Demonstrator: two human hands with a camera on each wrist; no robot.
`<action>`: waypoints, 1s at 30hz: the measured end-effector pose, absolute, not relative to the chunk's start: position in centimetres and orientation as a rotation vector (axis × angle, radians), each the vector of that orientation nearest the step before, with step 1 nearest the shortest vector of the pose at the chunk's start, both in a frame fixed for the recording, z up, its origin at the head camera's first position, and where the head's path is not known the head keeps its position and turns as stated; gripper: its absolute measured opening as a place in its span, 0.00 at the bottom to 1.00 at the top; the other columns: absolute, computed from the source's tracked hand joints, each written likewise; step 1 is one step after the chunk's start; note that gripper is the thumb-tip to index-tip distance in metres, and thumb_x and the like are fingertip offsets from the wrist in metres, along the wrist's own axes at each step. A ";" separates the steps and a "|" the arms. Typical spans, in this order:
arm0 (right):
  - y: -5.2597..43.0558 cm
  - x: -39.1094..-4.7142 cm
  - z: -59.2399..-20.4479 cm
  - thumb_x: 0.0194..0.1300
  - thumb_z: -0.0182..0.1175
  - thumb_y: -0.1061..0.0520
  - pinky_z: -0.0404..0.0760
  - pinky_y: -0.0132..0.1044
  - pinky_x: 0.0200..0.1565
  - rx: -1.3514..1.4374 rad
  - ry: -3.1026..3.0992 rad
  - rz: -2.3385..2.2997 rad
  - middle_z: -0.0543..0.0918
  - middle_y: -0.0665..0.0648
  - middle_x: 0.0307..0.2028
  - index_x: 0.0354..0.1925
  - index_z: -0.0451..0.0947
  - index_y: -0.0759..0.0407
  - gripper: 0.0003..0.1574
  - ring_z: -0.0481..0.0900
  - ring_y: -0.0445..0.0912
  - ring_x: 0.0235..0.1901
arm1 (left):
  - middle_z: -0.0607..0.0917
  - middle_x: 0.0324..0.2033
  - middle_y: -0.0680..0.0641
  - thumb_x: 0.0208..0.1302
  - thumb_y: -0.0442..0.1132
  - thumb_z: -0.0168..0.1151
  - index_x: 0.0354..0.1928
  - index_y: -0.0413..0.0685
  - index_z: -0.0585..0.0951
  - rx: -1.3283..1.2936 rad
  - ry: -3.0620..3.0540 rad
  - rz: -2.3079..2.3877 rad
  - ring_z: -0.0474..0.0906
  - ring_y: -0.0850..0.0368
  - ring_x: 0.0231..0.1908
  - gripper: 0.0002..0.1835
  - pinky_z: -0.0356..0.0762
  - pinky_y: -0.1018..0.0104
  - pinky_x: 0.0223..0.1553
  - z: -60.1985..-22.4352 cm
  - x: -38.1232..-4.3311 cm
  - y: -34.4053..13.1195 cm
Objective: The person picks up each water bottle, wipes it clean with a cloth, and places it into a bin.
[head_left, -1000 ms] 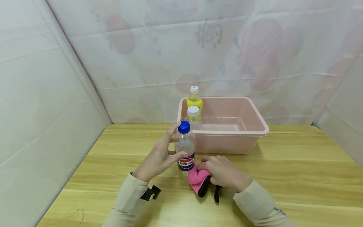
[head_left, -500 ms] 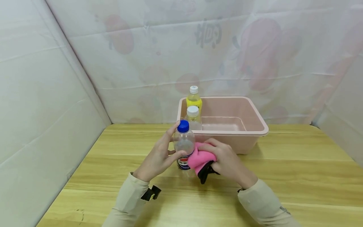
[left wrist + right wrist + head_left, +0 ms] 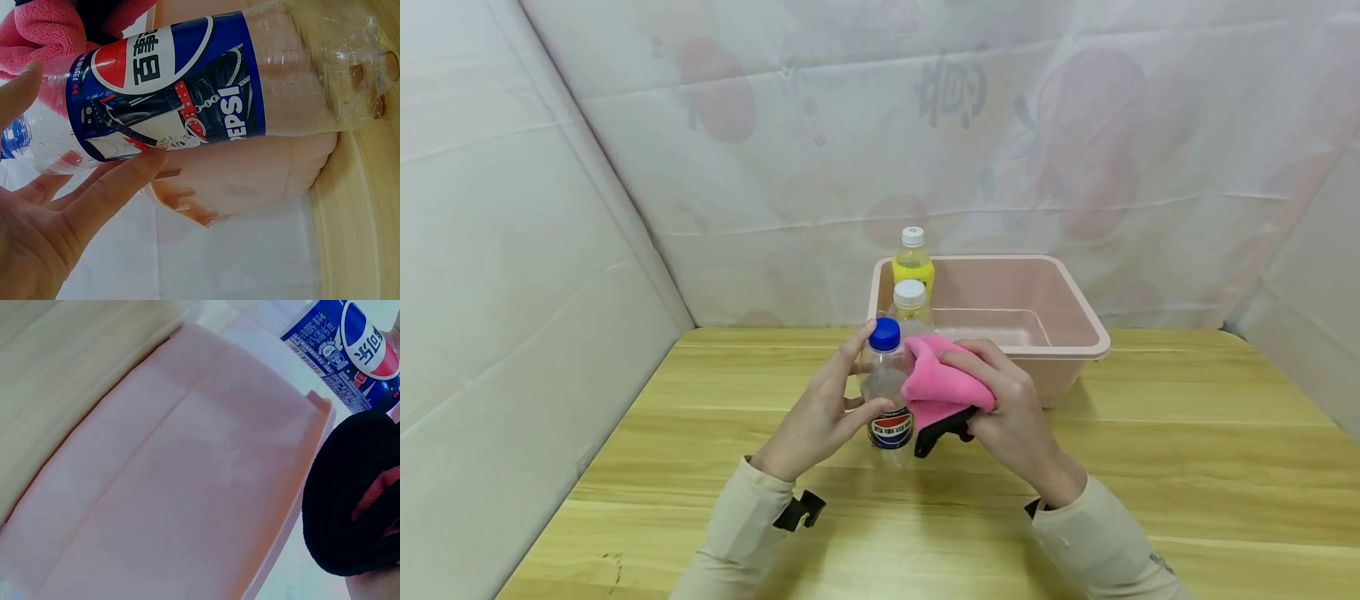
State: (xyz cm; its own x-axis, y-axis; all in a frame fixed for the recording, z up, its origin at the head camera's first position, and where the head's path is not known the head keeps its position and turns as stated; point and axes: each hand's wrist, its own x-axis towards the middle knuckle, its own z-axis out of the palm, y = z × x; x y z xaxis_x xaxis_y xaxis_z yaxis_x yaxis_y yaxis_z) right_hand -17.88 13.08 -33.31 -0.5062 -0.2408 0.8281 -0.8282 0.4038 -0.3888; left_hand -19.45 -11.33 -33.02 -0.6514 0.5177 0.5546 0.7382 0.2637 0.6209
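A clear Pepsi bottle [image 3: 892, 429] with a blue cap stands on the table in front of the basin. My left hand [image 3: 816, 425] grips it from the left, thumb across the front and a finger up at the cap. In the left wrist view the bottle [image 3: 169, 87] shows its blue label and clear base. My right hand [image 3: 1013, 412] holds a bunched pink cloth [image 3: 946, 385] with a black edge against the bottle's right shoulder. The cloth's black side [image 3: 334, 506] fills the right of the right wrist view, below the bottle's label [image 3: 347, 353].
A pink plastic basin [image 3: 1060, 367] stands behind the hands. At its left end are a white-capped bottle [image 3: 910, 294] and a yellow-labelled bottle [image 3: 913, 271]. The wooden table [image 3: 700, 433] is bounded by a fabric wall [image 3: 820, 167] at the back and sides.
My right hand has lifted the pink cloth from the table beside the bottle's lower part, up along its right side to the shoulder. The left hand and bottle have stayed almost still.
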 end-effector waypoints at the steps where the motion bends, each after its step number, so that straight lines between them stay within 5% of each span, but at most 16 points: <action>1: 13.1 -17.9 -33.3 0.26 0.45 0.85 0.75 0.24 0.48 0.913 -1.975 1.079 0.83 0.61 0.49 0.50 0.84 0.65 0.49 0.81 0.54 0.45 | 0.66 0.69 0.35 0.62 0.28 0.71 0.79 0.49 0.50 -1.165 -2.298 -1.331 0.79 0.39 0.56 0.50 0.88 0.62 0.37 -33.0 -19.4 -11.3; 5: 13.3 -18.0 -33.4 0.29 0.46 0.85 0.77 0.25 0.47 0.924 -2.018 1.036 0.83 0.61 0.49 0.50 0.84 0.65 0.47 0.81 0.54 0.45 | 0.67 0.68 0.35 0.63 0.29 0.70 0.79 0.49 0.49 -1.167 -2.301 -1.307 0.79 0.39 0.55 0.50 0.88 0.62 0.37 -32.9 -19.4 -11.4; 13: 13.2 -17.9 -33.9 0.34 0.51 0.83 0.87 0.44 0.39 1.036 -2.199 0.741 0.82 0.58 0.47 0.49 0.85 0.62 0.42 0.82 0.50 0.40 | 0.66 0.68 0.34 0.66 0.30 0.69 0.79 0.50 0.48 -1.175 -2.311 -1.245 0.79 0.39 0.55 0.48 0.88 0.62 0.36 -33.0 -19.4 -11.4; 21: 12.6 -17.8 -36.2 0.43 0.70 0.76 0.84 0.42 0.30 1.186 -2.688 0.297 0.79 0.54 0.36 0.39 0.84 0.57 0.24 0.79 0.47 0.31 | 0.66 0.68 0.36 0.65 0.30 0.69 0.78 0.49 0.48 -1.182 -2.282 -1.261 0.80 0.41 0.53 0.49 0.87 0.63 0.37 -32.7 -19.4 -11.0; 30: 12.5 -17.9 -37.2 0.43 0.70 0.76 0.78 0.38 0.26 1.192 -2.779 0.307 0.74 0.49 0.30 0.33 0.83 0.53 0.22 0.75 0.43 0.26 | 0.65 0.69 0.36 0.65 0.31 0.70 0.78 0.50 0.48 -1.165 -2.308 -1.250 0.79 0.41 0.54 0.49 0.88 0.62 0.37 -32.6 -19.4 -11.0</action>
